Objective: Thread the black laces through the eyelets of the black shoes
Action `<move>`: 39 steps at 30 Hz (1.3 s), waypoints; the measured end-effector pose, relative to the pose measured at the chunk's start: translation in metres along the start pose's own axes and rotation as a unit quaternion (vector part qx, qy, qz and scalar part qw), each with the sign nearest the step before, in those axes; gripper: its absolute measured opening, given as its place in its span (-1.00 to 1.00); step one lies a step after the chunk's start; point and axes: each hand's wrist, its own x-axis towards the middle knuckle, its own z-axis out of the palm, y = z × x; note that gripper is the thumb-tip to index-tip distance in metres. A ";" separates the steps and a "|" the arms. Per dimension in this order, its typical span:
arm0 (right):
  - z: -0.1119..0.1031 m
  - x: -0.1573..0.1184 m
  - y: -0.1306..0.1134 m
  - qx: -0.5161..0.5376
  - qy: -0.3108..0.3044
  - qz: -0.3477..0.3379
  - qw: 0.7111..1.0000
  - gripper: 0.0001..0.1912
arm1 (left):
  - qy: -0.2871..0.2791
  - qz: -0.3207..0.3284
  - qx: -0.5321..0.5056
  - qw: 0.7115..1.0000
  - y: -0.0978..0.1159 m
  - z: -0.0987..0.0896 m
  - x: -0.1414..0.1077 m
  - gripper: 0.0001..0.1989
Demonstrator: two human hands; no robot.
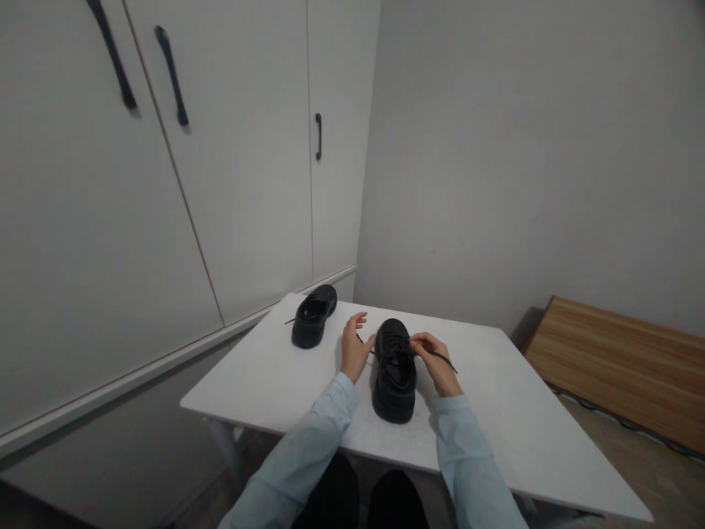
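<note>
A black lace-up shoe [395, 393] stands on the white table [496, 433], its heel toward me and its toe pointing away. At its right side my right hand [435, 360] pinches a black shoelace [443, 358], whose loose end sticks out to the right past the fingers. My left hand [355, 347] is by the shoe's left side, fingers apart and thumb close to the upper. Some dark lace shows near that thumb, but it does not look gripped. Farther left lies the second black shoe [313, 317], with a lace end trailing to its left.
White cabinets [264, 184] with black handles line the left side behind the table. A grey wall [523, 162] rises at the back. On the right, a wood-grain panel [622, 367] sits low beyond the table's edge. My knees [396, 499] are under the near edge.
</note>
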 end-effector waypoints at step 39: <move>0.006 0.001 0.006 -0.100 -0.013 -0.064 0.993 -0.74 | -0.227 0.025 -0.006 0.974 0.024 0.003 -0.011 -0.77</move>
